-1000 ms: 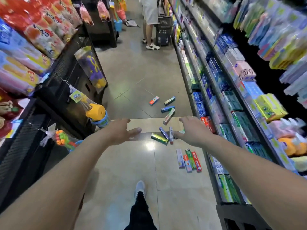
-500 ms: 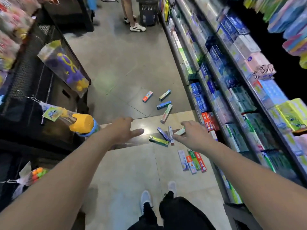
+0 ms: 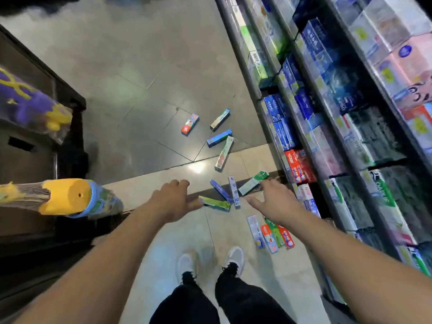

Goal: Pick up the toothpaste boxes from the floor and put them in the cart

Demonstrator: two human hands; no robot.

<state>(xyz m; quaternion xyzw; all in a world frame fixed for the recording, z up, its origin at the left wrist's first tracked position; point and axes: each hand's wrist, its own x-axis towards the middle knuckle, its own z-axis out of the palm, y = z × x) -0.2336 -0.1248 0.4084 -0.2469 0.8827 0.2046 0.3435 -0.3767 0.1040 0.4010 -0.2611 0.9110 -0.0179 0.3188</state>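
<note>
Several toothpaste boxes lie scattered on the aisle floor. A red box [image 3: 189, 124], a silver-green box [image 3: 220, 119], a blue box [image 3: 219, 138] and a white-green box [image 3: 224, 153] lie farthest away. Closer are a green box [image 3: 216, 203], a dark blue box [image 3: 221, 191], a white box [image 3: 234, 192] and a white-green box [image 3: 253, 183]. A row of boxes [image 3: 270, 231] lies by the shelf foot. My left hand [image 3: 171, 201] hovers beside the green box, fingers loosely curled, holding nothing. My right hand [image 3: 272, 201] is spread out over the boxes, empty. No cart is in view.
Shelves [image 3: 332, 118] stocked with toothpaste and tissue packs run along the right. A dark display stand [image 3: 35, 148] with hanging toys, among them a yellow-capped one [image 3: 67, 197], stands at the left. My two shoes [image 3: 210, 260] stand on the floor tiles below the boxes.
The view has tilted down and moved closer to the floor. Both hands have dropped nearer the boxes. The person and basket far down the aisle have left the view.
</note>
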